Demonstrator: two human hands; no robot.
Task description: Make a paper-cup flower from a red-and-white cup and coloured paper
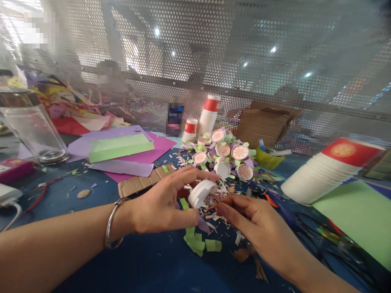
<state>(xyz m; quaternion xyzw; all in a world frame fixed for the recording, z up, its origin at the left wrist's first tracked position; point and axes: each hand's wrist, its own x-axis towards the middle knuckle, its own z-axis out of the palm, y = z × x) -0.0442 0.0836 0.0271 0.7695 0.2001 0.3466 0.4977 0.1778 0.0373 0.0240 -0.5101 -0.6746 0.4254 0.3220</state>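
A white cut-down paper cup base (201, 193) is held in my left hand (171, 199), between the bent fingers and the thumb. My right hand (247, 215) is closed in a pinch just to the right of the cup base. Something thin and dark shows at its fingertips, too small to name. Below the left hand lie light green paper pieces (195, 240) and a purple scrap (203, 224). Beyond both hands is a heap of cup bases (222, 149) with red prints and green and purple paper tabs.
Stacked paper cups (332, 171) lean at right beside green paper (360, 219). More cup stacks (209, 116) stand behind the heap. Coloured sheets (122, 148), a cardboard strip (143, 181) and a glass jar (36, 130) are at left. Paper shreds litter the blue table (146, 260).
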